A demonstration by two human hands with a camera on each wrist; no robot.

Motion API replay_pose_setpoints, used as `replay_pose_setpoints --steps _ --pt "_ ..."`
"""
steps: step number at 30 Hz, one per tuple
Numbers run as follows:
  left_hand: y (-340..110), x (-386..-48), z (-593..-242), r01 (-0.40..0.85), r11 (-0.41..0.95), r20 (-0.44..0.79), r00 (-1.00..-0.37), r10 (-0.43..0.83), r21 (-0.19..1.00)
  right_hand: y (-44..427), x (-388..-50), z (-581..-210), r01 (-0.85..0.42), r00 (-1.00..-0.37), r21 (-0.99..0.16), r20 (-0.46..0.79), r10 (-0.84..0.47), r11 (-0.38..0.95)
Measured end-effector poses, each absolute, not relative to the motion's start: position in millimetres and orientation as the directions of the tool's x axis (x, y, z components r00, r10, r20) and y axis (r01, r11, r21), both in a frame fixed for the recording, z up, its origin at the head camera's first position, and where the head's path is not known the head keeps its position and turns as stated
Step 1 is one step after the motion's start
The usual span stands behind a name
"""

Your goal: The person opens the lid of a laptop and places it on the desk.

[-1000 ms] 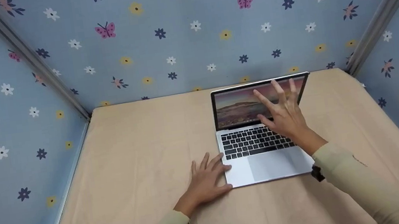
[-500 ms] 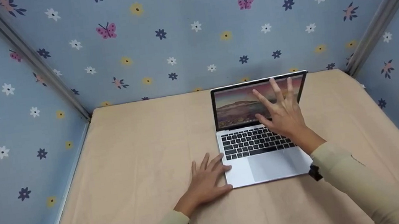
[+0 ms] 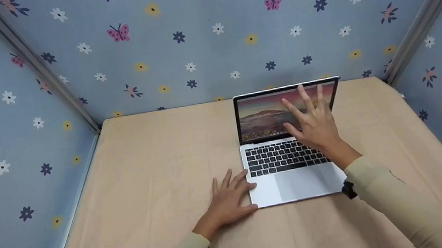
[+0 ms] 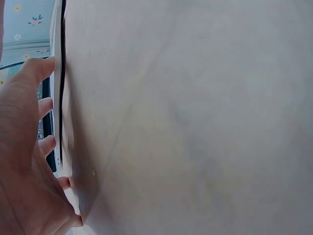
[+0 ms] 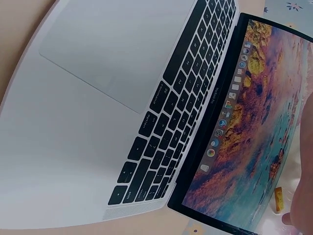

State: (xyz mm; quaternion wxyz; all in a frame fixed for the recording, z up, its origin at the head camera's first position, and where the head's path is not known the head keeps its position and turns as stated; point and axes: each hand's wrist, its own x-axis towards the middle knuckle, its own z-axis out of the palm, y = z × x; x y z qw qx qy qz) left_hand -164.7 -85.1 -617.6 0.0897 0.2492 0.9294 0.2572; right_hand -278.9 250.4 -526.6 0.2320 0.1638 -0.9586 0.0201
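Note:
A silver laptop point(image 3: 264, 191) lies unfolded on the table, its lid raised and its screen point(image 3: 260, 114) lit with a landscape picture. My left hand point(image 3: 226, 200) rests at the left side of the base, thumb and some fingertips on its edge, other fingers over the tabletop; the left wrist view shows these fingertips along the thin edge. My right hand point(image 3: 315, 128) spreads its straight fingers before the screen, the longest reaching the lid's top rim. Whether they touch the glass I cannot tell. In the right wrist view, only part of that hand point(image 5: 302, 196) shows, beside the screen.
A beige cloth covers the table point(image 3: 159, 170). Blue panels with flowers and butterflies point(image 3: 204, 58) stand behind it and at both sides, with grey posts point(image 3: 48, 78) at the corners. The laptop's lid stands near the back panel.
The lid's top edge has risen slightly in the head view, and the right hand has shifted very slightly with it. The left hand and the laptop's base stay in place.

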Motion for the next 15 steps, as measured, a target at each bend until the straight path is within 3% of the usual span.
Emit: replay_pose_setpoints --steps 15 --pt "-86.1 -164.6 -617.7 0.420 0.744 -0.041 -0.857 0.513 0.519 248.2 -281.2 -516.8 -0.304 -0.889 -0.007 0.361 -0.281 0.953"
